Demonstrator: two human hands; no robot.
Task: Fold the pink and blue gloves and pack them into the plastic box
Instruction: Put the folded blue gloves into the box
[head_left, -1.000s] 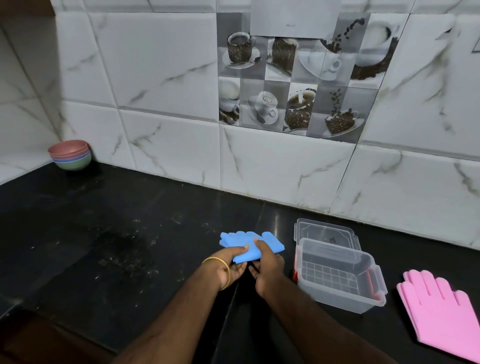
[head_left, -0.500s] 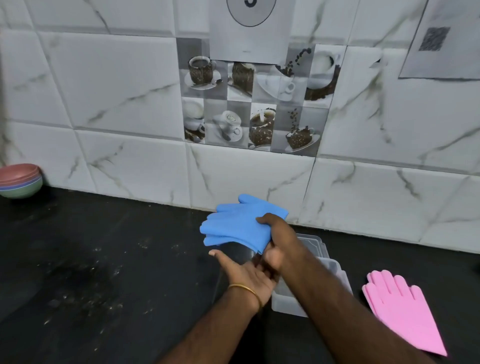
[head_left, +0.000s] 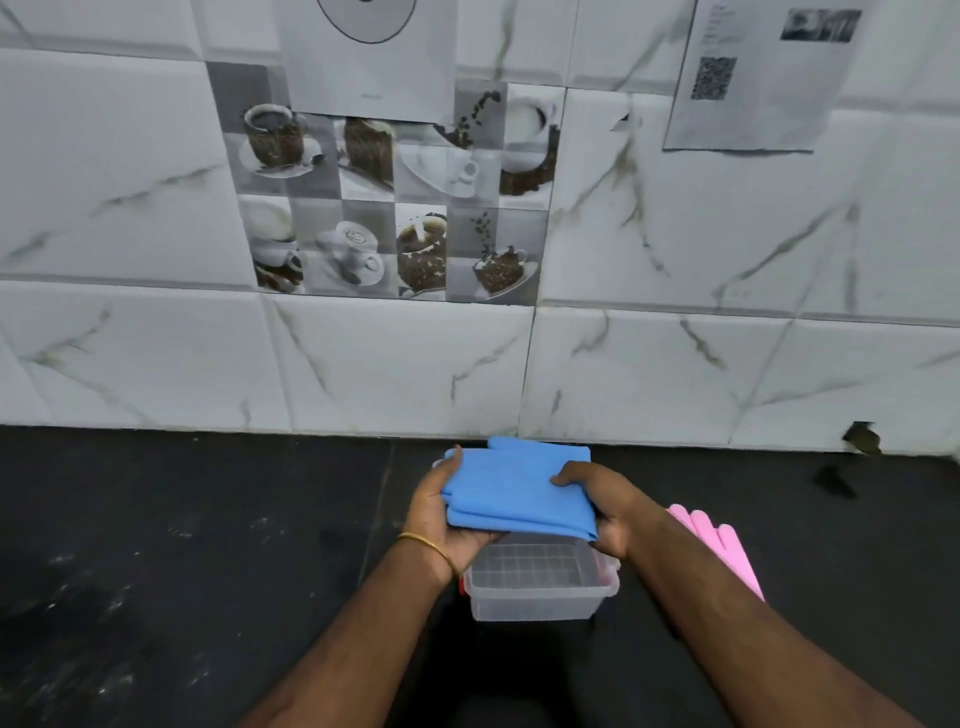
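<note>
We see folded blue gloves (head_left: 517, 491) above the open plastic box (head_left: 540, 590), left hand (head_left: 449, 512) gripping their left edge, right hand (head_left: 605, 506) gripping the right, pink gloves (head_left: 719, 545) on black counter (head_left: 182, 545) beside the box

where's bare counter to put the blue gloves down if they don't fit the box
The widest bare patch is the black counter left of the left hand, up to the wall. It is crowded right of the plastic box, where the pink gloves lie beside the right hand.

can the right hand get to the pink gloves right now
Probably not yet: the right hand is gripping the blue gloves over the plastic box. The pink gloves lie just beyond its forearm, otherwise unblocked.
</note>
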